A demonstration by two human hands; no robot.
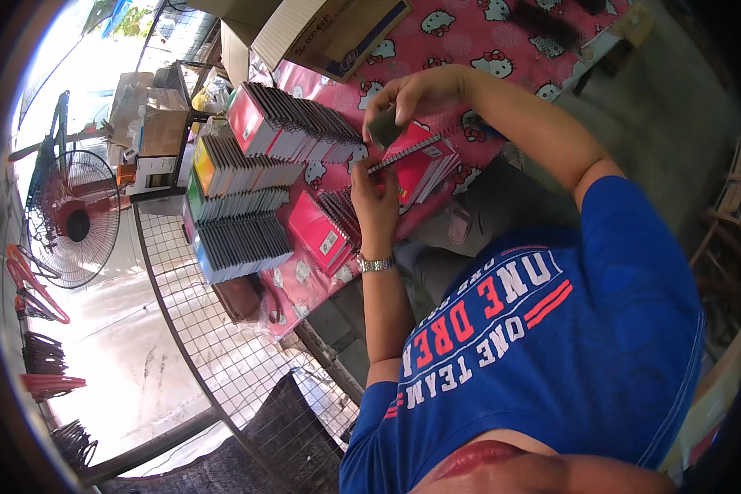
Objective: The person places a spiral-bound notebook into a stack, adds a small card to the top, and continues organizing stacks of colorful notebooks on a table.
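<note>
My left hand [376, 202], with a metal watch at the wrist, is closed at the end of the wire coil of a red spiral notebook [425, 161]. Just above it, my right hand [420, 92] has its fingers curled round a small dark green object [384, 130], whose kind I cannot make out. That object sits close to the coil's end. More red notebooks lie beneath the held one. Left of my left hand is a stack of red spiral notebooks [321, 235], and past it a larger red stack [292, 123].
Yellow-covered notebooks [239, 165] and blue-covered notebooks [240, 244] stand in rows at the table's left. A cardboard box [325, 34] rests at the back on the pink patterned tablecloth [461, 49]. Wire mesh [214, 329] and a fan [76, 224] are at the left.
</note>
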